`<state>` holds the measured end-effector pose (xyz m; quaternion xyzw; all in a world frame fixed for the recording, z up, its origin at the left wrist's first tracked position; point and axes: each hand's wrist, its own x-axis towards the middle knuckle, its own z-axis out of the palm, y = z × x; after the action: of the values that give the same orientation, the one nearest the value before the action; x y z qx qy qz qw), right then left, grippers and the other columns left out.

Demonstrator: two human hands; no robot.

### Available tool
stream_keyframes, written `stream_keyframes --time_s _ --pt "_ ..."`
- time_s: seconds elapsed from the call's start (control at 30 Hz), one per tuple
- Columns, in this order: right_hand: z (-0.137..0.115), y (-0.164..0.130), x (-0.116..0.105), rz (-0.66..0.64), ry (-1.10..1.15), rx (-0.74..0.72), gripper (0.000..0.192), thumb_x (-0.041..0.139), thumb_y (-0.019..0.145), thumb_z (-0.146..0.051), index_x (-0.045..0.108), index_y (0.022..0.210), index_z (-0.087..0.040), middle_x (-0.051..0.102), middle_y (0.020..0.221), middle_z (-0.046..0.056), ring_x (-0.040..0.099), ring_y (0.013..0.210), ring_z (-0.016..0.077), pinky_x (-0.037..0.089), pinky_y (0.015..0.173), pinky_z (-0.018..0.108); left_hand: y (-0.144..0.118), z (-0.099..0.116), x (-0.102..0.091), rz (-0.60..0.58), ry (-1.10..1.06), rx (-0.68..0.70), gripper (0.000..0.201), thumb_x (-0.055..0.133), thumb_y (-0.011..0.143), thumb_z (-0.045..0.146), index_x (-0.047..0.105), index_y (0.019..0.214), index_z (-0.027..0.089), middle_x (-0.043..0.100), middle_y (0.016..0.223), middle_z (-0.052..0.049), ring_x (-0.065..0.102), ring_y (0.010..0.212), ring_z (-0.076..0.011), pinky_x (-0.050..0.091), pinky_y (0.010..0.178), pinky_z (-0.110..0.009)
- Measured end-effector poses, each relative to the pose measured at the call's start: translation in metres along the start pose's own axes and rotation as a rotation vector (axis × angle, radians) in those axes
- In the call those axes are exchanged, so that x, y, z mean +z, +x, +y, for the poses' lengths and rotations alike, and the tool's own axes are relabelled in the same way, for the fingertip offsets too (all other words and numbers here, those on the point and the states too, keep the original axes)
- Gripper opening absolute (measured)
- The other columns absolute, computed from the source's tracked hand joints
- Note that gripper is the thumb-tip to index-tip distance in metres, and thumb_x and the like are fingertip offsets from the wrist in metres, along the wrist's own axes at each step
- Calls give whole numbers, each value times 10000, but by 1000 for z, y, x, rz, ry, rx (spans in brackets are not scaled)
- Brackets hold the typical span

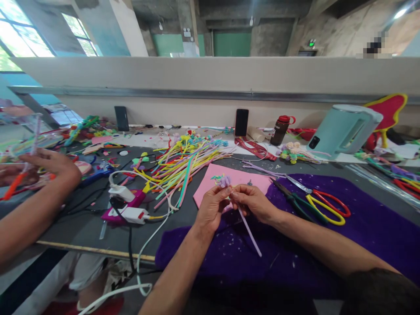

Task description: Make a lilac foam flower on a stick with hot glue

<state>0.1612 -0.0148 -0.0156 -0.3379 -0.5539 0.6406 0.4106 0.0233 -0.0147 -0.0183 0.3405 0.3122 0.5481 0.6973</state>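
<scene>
Between thumb and fingers, my left hand (212,204) pinches a small lilac pipe-cleaner flower (225,180) with green and yellow bits at its side. Right beside it, my right hand (253,201) is closed on the flower's pale lilac pipe-cleaner stem (251,236), just under the head. The stem's free end slants down to the right. Both hands meet over a pink foam sheet (203,188) and a dark purple cloth (210,258). My fingers hide the joint between flower and stem.
Scissors (332,205) and dark-handled pliers (295,201) lie right of my hands. Many pipe cleaners (193,162) are heaped at left centre, near a power strip (131,212) with cables. A kettle (344,131) and bottle (280,130) stand behind. A co-worker's arm (42,192) is at left.
</scene>
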Motion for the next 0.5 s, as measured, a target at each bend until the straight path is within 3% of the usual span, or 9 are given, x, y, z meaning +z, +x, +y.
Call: stream_keyframes --time_s 0.23,0.5 --pt "0 -1 1 -20 -74 -38 291 586 759 -442 521 701 -163 551 559 -48 423 362 40 311 352 164 -1 2 3 -36 0 11 175 739 602 242 626 683 135 578 607 19 513 511 -75 427 535 -216" --pt "2 0 -1 -47 -100 -57 287 566 777 -446 527 724 -166 569 581 -40 434 375 46 316 361 170 -2 1 3 -57 -11 12 158 715 622 207 612 726 145 566 647 30 509 507 -75 420 490 -218"
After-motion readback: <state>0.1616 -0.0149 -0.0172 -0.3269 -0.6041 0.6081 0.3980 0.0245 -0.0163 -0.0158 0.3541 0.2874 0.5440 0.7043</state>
